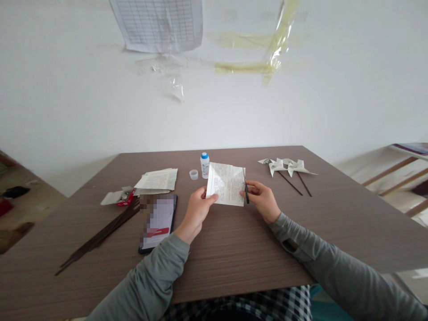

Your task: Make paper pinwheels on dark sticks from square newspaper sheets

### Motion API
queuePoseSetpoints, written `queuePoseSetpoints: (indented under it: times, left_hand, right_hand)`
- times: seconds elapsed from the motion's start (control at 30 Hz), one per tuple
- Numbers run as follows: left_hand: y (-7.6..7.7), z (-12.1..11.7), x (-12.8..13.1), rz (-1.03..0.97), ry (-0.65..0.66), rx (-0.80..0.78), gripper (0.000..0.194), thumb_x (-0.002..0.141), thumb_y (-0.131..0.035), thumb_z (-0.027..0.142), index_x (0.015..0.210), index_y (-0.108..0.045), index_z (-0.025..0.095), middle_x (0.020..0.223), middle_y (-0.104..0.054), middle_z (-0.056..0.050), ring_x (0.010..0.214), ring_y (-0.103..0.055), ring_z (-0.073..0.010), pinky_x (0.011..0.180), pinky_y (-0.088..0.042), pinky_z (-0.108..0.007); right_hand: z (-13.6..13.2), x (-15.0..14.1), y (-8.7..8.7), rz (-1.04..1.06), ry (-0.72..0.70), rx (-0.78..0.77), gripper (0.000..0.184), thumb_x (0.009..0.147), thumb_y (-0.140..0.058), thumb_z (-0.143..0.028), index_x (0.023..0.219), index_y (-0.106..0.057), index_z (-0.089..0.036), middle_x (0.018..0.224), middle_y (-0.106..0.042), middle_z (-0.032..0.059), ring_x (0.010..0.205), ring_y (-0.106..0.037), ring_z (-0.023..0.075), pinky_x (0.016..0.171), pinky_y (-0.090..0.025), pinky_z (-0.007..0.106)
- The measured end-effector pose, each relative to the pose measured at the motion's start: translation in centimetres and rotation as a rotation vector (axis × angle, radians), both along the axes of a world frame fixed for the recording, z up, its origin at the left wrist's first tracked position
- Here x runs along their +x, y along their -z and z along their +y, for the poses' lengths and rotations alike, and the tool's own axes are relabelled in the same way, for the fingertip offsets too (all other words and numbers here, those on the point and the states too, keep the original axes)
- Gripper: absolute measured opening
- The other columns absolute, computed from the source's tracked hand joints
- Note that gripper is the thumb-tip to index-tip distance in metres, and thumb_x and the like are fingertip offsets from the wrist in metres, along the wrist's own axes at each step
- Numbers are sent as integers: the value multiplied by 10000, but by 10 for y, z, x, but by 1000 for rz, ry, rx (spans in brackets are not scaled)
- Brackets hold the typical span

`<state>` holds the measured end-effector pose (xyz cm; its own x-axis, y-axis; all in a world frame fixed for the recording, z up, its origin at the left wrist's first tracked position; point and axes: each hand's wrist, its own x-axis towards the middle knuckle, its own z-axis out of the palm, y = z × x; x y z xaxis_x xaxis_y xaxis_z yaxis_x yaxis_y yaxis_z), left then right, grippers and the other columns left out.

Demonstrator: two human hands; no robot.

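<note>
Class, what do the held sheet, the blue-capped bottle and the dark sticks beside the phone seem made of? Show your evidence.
Sheet: matt paper, shown by printed text and faint creases.
Bottle: probably smooth plastic, judging by its whitish body and bright blue cap.
Sticks: perhaps wood, dull dark brown and slender, though coated metal or plastic is possible.

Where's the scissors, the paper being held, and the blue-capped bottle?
Scissors (247, 195): head view, on the black handle.
Paper (228, 184): head view, mid-sheet.
Blue-capped bottle (204, 168): head view, on its white body.
</note>
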<state>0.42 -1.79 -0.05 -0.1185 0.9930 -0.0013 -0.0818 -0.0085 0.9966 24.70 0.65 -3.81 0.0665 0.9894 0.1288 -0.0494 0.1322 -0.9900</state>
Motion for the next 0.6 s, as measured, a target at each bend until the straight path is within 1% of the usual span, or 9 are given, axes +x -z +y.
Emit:
queuePoseSetpoints:
  times: [0.1,0.2,0.3,0.37,0.43,0.5,0.6]
  left_hand:
    - [-1,4,-5,-17,-38,28,309,663,-989,309,925,-883,183,985,-899,-101,895,-796,-260,784,-574,-322]
    - [-3,4,-4,-92,-54,30,391,636,-1024,330,961,-872,175,1004,-899,-98,921,-809,-253,826,-610,-328]
    - [-4,0,2,-199,-56,-2,478,610,-1076,318,1006,-843,185,1075,-916,-106,981,-837,-263,878,-649,-348]
    - [-4,-5,8,-235,-25,-51,523,616,-1097,286,1063,-841,196,1161,-926,-124,1039,-854,-281,872,-661,-349]
    - [-3,-10,12,-245,20,-87,524,639,-1096,242,1099,-850,204,1224,-929,-133,1079,-864,-288,868,-666,-341]
    - [0,-13,16,-238,59,-115,471,656,-1090,232,1067,-863,202,1175,-936,-130,1062,-869,-293,861,-670,-344]
    - [4,-13,18,-215,101,-122,396,671,-1087,271,1002,-882,200,1094,-938,-119,1025,-869,-298,877,-678,-366]
  right_hand:
    - [-4,-2,-2,-1,-56,-41,593,616,-1056,-420,1120,-835,-199,863,-875,52,823,-820,273,806,-674,436]
    - [-8,-8,-3,25,-76,-67,570,620,-1048,-390,1112,-831,-204,872,-888,50,816,-830,266,817,-675,429]
    - [-11,-14,-4,70,-62,-59,559,624,-1045,-391,1103,-822,-209,866,-890,46,807,-831,258,814,-667,416]
    - [-12,-18,-4,93,-28,-45,577,626,-1054,-409,1112,-816,-210,846,-882,40,802,-830,261,793,-656,406]
    - [-12,-21,-5,104,10,-33,606,622,-1070,-430,1124,-813,-210,830,-874,38,799,-831,270,770,-644,401]
    - [-13,-23,-6,116,36,-27,624,615,-1083,-440,1127,-809,-211,830,-872,41,803,-832,278,760,-639,401]
    - [-15,-27,-8,142,55,-26,616,609,-1084,-435,1110,-797,-218,822,-869,36,799,-830,278,757,-640,400]
